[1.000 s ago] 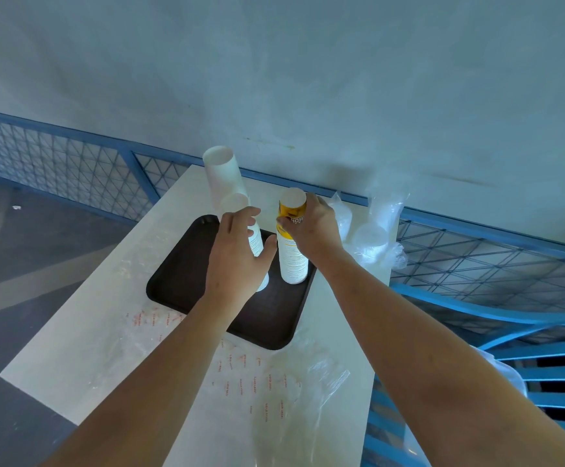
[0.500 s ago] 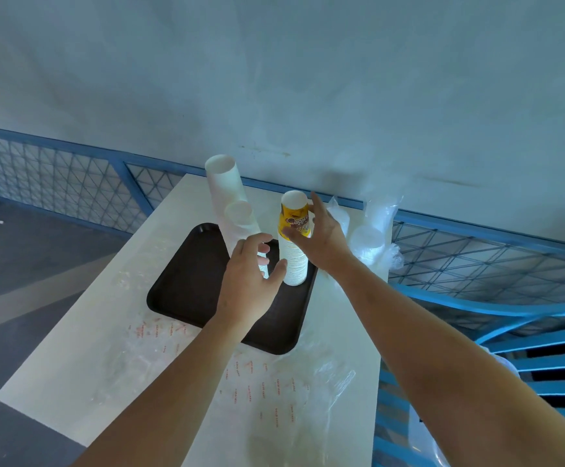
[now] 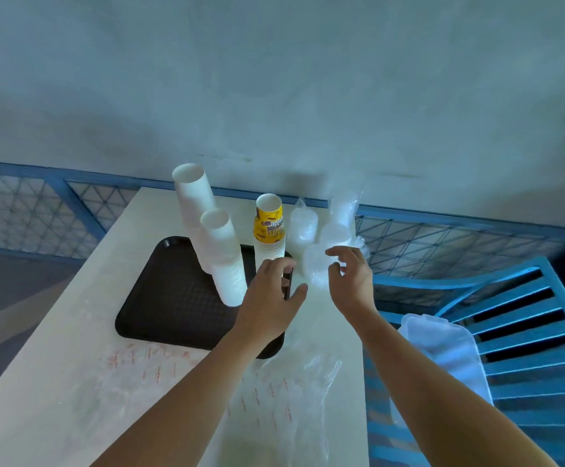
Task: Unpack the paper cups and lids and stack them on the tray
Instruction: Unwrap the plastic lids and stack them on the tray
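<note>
The left hand hovers at the centre of the frame over the right edge of the tray, fingers loosely bent, thumb spread, gripping nothing. The right hand hangs just to its right, fingers relaxed and half curled, also empty; whether its fingertips touch the nearest bag of lids cannot be told.

At the far left runs a blue metal railing with diamond wire mesh. Right of it the pale, smooth tabletop carries a flattened clear plastic wrapper with rows of red print, too small to read. The dark, rounded rectangular plastic tray has a pebbled surface. On it stand three stacks: a tall leaning stack of plain white paper cups, a shorter white paper cup stack in front of it, and a stack topped by a yellow printed paper cup whose lettering is too blurred to read.

Right of the tray, on the table, sit crinkled clear bags of translucent round plastic lids. Lower right lie a translucent rectangular plastic container and a blue slatted chair.
</note>
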